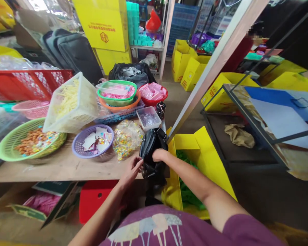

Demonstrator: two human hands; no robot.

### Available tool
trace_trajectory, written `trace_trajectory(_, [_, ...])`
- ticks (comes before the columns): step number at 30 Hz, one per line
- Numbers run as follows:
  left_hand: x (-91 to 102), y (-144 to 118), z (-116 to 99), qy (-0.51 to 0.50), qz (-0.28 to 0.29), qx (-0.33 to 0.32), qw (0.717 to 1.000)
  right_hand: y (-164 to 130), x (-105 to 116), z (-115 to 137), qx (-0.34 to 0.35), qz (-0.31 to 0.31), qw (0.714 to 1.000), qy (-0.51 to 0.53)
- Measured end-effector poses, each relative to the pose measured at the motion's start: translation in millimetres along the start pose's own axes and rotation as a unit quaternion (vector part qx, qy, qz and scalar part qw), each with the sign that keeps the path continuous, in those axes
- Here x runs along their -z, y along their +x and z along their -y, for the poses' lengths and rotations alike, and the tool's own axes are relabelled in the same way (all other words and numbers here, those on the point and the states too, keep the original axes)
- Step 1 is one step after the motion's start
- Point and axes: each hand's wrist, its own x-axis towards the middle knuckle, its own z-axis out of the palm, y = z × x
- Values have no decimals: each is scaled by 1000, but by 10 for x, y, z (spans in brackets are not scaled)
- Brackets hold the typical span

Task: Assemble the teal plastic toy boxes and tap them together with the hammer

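Note:
A black bag rests at the right end of the wooden table, its opening facing me. My left hand pinches the bag's near left edge between thumb and fingers. Inside the opening is my right hand, its fingers hidden in the bag, so what they hold does not show. Left of the bag lies a clear plastic bag of small colourful pieces. Just behind it stands a clear square container, with a small dark bottle beside it.
On the table are a purple basket, a green basket and a tilted white basket. A red bowl sits at the back. Right of the table stand an open yellow box and a slanting metal post. Another person is at far right.

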Motion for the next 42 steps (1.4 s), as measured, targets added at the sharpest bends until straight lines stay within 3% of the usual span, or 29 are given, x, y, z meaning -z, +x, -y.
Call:
trace_trajectory(2, [17, -104, 144, -112, 24, 29, 993, -105, 16, 15, 45, -4, 999, 21])
trace_trajectory(4, [-17, -158, 269, -204, 23, 34, 978, -244, 13, 66, 137, -9, 989, 46])
trace_trajectory(7, [-109, -145, 366, -258, -6, 24, 966, -415, -14, 208, 213, 15, 977, 1])
trace_trajectory(11, [-190, -139, 343, -271, 9, 11, 963, -460, -6, 380, 162, 12, 981, -103])
trace_trajectory(14, [-227, -208, 295, -199, 23, -10, 980, -459, 5, 404, 166, 3, 978, -124])
trace_trajectory(19, [-343, -216, 244, -49, 62, -13, 997, -493, -46, 288, 138, -32, 988, -55])
trace_trajectory(23, [-380, -105, 203, 7, 40, -40, 998, -376, -43, 216, 61, -61, 996, -3])
trace_trajectory(27, [-287, -64, 187, 1, 36, -13, 999, -201, -1, 213, 19, -51, 999, 6])
trace_trajectory(31, [-246, -98, 209, -68, 56, 13, 996, -278, 20, 167, 20, -10, 999, 24])
trace_trajectory(34, [-350, -144, 225, -118, 15, 47, 992, -427, 26, 118, 12, 33, 999, 17])
trace_trajectory(38, [-518, -215, 227, -68, -35, 113, 991, -497, 44, 145, 1, 70, 997, -29])
trace_trajectory(42, [-581, -276, 216, -57, 64, 165, 983, -552, -18, 245, 29, 71, 996, -36])
